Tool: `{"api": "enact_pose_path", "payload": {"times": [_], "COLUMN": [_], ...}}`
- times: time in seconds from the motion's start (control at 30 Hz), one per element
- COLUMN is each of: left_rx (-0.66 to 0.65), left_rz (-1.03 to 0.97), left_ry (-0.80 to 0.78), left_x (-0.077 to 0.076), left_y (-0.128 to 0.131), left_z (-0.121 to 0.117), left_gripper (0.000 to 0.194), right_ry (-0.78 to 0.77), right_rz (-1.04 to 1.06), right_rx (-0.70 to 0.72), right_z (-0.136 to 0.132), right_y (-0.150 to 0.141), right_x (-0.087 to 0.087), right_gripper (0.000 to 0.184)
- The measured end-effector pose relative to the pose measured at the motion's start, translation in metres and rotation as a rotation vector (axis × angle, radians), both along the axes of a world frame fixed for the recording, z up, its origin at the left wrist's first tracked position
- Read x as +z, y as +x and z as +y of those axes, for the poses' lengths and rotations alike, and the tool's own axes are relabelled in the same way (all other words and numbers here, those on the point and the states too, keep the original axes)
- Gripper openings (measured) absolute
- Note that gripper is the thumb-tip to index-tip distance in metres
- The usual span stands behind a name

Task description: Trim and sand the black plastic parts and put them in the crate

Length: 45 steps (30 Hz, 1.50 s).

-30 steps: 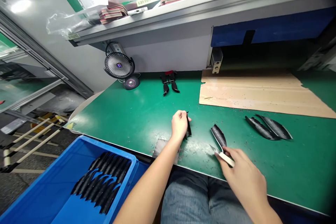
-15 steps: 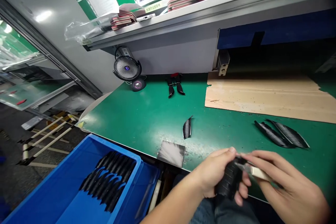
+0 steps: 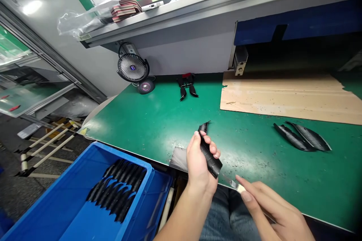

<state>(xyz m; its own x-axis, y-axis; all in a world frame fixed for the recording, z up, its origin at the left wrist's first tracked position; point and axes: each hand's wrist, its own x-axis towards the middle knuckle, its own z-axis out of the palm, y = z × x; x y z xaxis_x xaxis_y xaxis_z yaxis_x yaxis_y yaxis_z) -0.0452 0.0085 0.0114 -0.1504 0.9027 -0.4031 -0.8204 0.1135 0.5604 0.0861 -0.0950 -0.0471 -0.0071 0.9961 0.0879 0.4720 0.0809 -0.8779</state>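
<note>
My left hand (image 3: 199,163) is closed around a black curved plastic piece (image 3: 212,161), holding it tilted above the bench's front edge. In my right hand (image 3: 274,205) is a knife (image 3: 239,187) with a pale handle, its thin blade pointing at the lower end of the black piece. Whether the blade tip touches the piece I cannot tell. Another black piece (image 3: 204,126) lies on the green bench just beyond my left hand, partly hidden by it. A grey square plate (image 3: 178,157) sits at the bench edge, partly covered by my left hand.
Two black curved pieces (image 3: 307,139) lie on the right, in front of a cardboard sheet (image 3: 283,99). A blue bin (image 3: 82,224) at lower left contains rows of black pieces (image 3: 113,192). A small fan (image 3: 132,67) and black-and-red tools (image 3: 187,86) are at the back, below a shelf (image 3: 169,19).
My left hand has moved left and up with the black piece. My right hand and the knife have come away from it, lower down, and the blade shows more clearly.
</note>
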Motion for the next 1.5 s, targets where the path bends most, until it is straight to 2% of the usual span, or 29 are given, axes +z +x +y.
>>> {"api": "enact_pose_path", "payload": {"times": [0.2, 0.4, 0.5, 0.73, 0.93, 1.13, 1.5], "left_rx": [0.037, 0.028, 0.036, 0.071, 0.095, 0.114, 0.12], "left_rz": [-0.125, -0.079, -0.029, 0.084, 0.167, 0.221, 0.234], "left_ry": [-0.034, -0.012, 0.011, 0.028, 0.041, 0.034, 0.031], "left_x": [0.006, 0.009, 0.009, 0.012, 0.013, 0.014, 0.011], "left_y": [0.0, 0.001, 0.002, 0.005, 0.009, 0.01, 0.011], "left_z": [-0.003, -0.006, -0.009, -0.015, -0.017, -0.018, -0.02], "left_gripper": [0.019, 0.02, 0.022, 0.024, 0.024, 0.024, 0.023], "right_ry": [-0.041, -0.211, -0.244, -0.188, -0.01, 0.122, 0.213], "right_rz": [0.021, 0.013, 0.019, -0.067, -0.193, -0.338, -0.525], "right_rx": [0.205, 0.308, 0.329, 0.287, 0.21, 0.129, 0.068], "right_z": [0.01, 0.011, 0.013, 0.013, 0.015, 0.016, 0.015], "right_y": [0.002, 0.007, 0.007, 0.007, 0.006, 0.003, -0.001], "right_x": [0.007, 0.008, 0.014, 0.016, 0.017, 0.023, 0.019], "right_gripper": [0.033, 0.029, 0.029, 0.034, 0.029, 0.032, 0.032]}}
